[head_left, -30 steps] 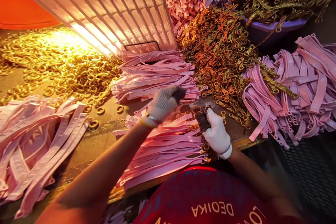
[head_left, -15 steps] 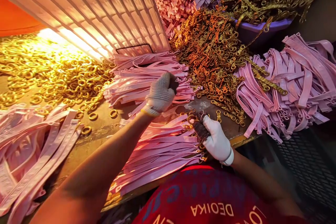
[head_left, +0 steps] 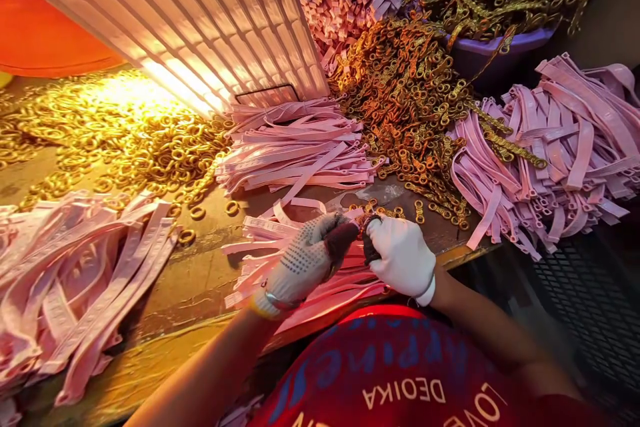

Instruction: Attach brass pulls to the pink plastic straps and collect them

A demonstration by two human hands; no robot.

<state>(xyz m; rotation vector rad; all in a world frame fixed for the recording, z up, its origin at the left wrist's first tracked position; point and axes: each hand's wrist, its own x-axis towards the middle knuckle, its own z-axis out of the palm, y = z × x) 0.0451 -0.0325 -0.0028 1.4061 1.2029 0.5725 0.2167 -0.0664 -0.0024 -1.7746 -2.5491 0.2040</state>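
My left hand [head_left: 311, 255], in a dotted knit glove with dark fingertips, is closed on the end of a pink strap. My right hand [head_left: 404, 255], in a white glove with dark fingertips, meets it fingertip to fingertip. It is closed on a small gold-coloured link, mostly hidden by the fingers. Under both hands lies a row of pink straps [head_left: 345, 290], with gold rings along their right ends. Just beyond, a bundle of pink straps [head_left: 295, 147] lies crosswise on the table.
Gold rings [head_left: 165, 153] are heaped at the left under bright light, beside a ribbed pale panel [head_left: 210, 20]. Gold links [head_left: 400, 93] pile up behind my right hand. A purple basin [head_left: 500, 47] holds gold chains. More pink straps [head_left: 565, 147] hang over the right edge.
My left hand has come down and back from the strap bundle to meet my right hand, now with a pink strap in its fingers. My right hand has stayed nearly in place.
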